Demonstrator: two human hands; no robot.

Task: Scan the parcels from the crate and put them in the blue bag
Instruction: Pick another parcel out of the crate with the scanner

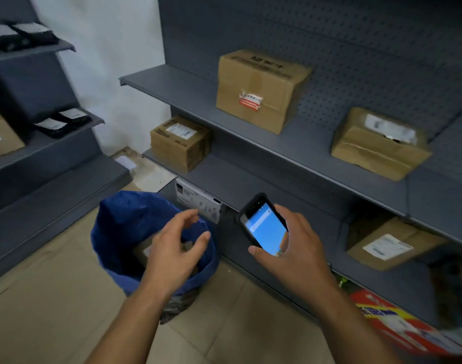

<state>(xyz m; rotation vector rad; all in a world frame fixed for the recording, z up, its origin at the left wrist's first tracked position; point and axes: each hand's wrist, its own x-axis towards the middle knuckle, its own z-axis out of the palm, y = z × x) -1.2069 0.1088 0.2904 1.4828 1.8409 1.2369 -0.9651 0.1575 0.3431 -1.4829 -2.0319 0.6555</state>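
The blue bag [119, 229] stands open on the floor by the shelf foot. Inside it lies a brown parcel [143, 252], partly hidden by my left hand [174, 248], which hovers over the bag's mouth with fingers loosely spread and nothing in them. My right hand [298, 248] grips a black handheld scanner [264, 227], its blue screen lit and facing up. At the lower right edge, a red and yellow crate [398, 324] shows only in part and is blurred.
Grey metal shelving [251, 122] runs along the right with several brown cardboard boxes [258, 90] on its levels. A white box [198, 200] sits on the lowest shelf behind the bag. More shelves [41, 143] with black packets [62, 122] stand at left. The tiled floor [54, 298] lies between.
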